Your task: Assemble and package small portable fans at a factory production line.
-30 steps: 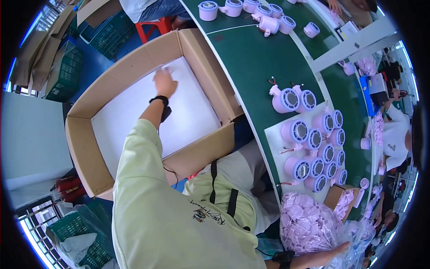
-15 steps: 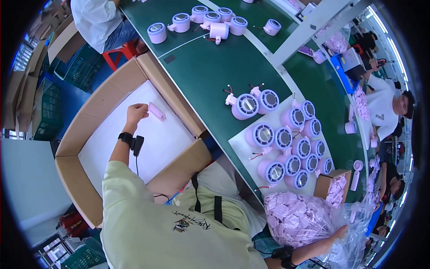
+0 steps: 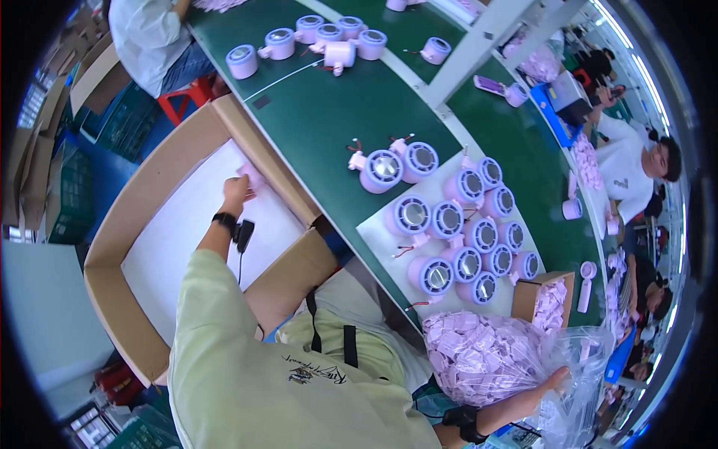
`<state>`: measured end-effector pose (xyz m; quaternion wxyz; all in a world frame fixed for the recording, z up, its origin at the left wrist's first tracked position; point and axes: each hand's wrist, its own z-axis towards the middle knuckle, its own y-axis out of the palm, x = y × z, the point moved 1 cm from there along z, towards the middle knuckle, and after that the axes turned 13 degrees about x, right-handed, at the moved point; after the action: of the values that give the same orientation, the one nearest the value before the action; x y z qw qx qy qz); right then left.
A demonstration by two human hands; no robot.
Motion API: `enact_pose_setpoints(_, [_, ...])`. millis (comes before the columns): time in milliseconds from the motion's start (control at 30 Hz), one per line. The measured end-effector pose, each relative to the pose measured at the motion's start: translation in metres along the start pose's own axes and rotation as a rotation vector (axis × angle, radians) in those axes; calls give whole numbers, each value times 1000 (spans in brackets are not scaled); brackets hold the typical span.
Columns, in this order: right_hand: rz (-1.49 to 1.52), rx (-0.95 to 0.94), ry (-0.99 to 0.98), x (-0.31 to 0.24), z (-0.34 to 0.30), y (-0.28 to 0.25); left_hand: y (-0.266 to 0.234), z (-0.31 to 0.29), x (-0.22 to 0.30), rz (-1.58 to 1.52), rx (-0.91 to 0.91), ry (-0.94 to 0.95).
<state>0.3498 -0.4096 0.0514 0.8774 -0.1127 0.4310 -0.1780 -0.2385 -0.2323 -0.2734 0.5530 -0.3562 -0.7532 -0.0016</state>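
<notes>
My left hand (image 3: 236, 191) reaches down into a large cardboard box (image 3: 176, 138) lined with a white sheet. Its fingers are closed at a small pale pink plastic piece (image 3: 253, 176) and cover part of it. To the right, my right hand (image 3: 550, 383) is at the loose open end of a clear plastic bag (image 3: 580, 359), its fingers curled into the film and partly hidden by it. The bag is full of small pink plastic pieces (image 3: 479, 355) and rests against the table's near edge.
Round pink-and-lilac fan heads (image 3: 411, 215) with short wires stand on a white board on the green table (image 3: 336, 120). More sit at the far end. A small carton (image 3: 526, 299) of pink parts is beside the bag. A metal post (image 3: 479, 56) rises mid-table. Other people sit nearby.
My left hand has moved right onto the pink piece, which now shows less and lies closer to the box's far wall. My right hand stays at the bag. The whole view has shifted slightly.
</notes>
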Motion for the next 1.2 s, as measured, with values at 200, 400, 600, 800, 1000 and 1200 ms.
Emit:
enact_pose_setpoints(200, [38,0,-52,7,5,-2,-69,-85,108,-59,398,710])
enact_pose_setpoints(400, [-65,-20,-148,39,27,1,-25,-182,213,50,-185,1215])
enact_pose_setpoints(600, [74,7,-285,-11,0,0,36,-187,208,99,-409,1345])
enact_pose_setpoints(800, [75,20,-82,-34,-20,0,-40,-120,156,-68,198,948])
enact_pose_setpoints(1000, [-27,-82,-52,-12,1,5,-45,-40,23,703,-326,1125])
enact_pose_setpoints(1200, [13,-183,-283,47,36,7,-5,-65,-7,896,-691,1239])
